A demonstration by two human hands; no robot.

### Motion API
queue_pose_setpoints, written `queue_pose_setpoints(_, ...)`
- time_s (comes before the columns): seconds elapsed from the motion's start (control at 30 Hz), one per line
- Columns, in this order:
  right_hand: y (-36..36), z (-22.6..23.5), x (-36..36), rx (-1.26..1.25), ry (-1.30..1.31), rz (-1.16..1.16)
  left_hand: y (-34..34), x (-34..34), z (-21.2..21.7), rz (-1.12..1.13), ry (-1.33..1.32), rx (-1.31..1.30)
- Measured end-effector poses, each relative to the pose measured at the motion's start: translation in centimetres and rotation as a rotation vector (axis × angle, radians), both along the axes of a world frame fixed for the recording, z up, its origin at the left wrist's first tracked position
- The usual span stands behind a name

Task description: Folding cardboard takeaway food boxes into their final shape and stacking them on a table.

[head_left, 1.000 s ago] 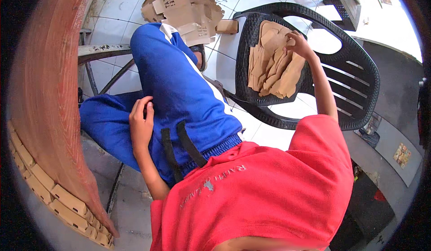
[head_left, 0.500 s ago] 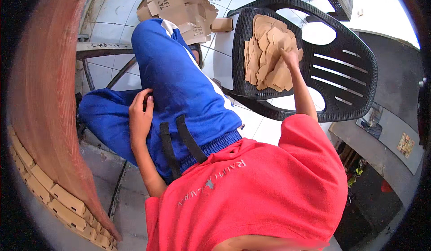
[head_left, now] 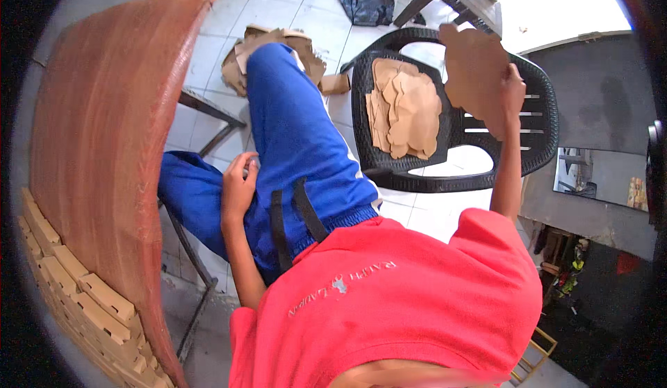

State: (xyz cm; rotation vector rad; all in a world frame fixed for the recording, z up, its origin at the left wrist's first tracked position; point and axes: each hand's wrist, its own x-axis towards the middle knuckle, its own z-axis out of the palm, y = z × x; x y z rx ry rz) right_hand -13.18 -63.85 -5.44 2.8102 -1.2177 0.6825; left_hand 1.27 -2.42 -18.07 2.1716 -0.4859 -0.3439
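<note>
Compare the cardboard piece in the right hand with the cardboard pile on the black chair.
The cardboard piece is single, lifted above the chair in the right hand; the cardboard pile is many overlapping sheets lying flat on the black chair seat. Both are brown, irregularly cut cardboard.

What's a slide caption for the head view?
Seated person's right hand lifts a cardboard blank above the black chair's stack; left hand on thigh.

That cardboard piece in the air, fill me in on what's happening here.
A seated person's right hand holds a flat cardboard piece up above a black plastic chair, where a stack of similar cardboard pieces lies on the seat. The left hand rests on the blue trouser leg, beside a wooden table.
</note>
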Motion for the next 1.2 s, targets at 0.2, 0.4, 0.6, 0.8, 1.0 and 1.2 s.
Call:
queue_pose_setpoints(0.2,6.9,11.4,4.3,0.008,-0.646,0.334,-1.5,0.7,1.2,-0.078,0.014,-0.084)
queue_pose_setpoints(0.4,13.0,13.8,9.8,0.725,-0.971,0.629,-5.0,3.3,6.9,-0.051,0.023,-0.448)
queue_pose_setpoints(0.6,21.4,13.2,13.3,0.799,-1.007,0.589,-11.7,9.7,15.0,-0.278,0.490,-1.327)
queue_pose_setpoints(0.8,22.5,10.9,14.7,0.642,-0.952,0.472,-15.8,13.8,17.0,-0.074,0.319,-0.995)
queue_pose_setpoints(1.0,24.9,9.0,15.9,0.597,-0.797,0.504,-16.6,14.5,13.1,0.134,0.056,-0.749)
queue_pose_setpoints(1.2,28.7,6.4,16.7,0.476,-0.833,0.451,-18.0,12.5,11.9,0.068,-0.233,-0.534)
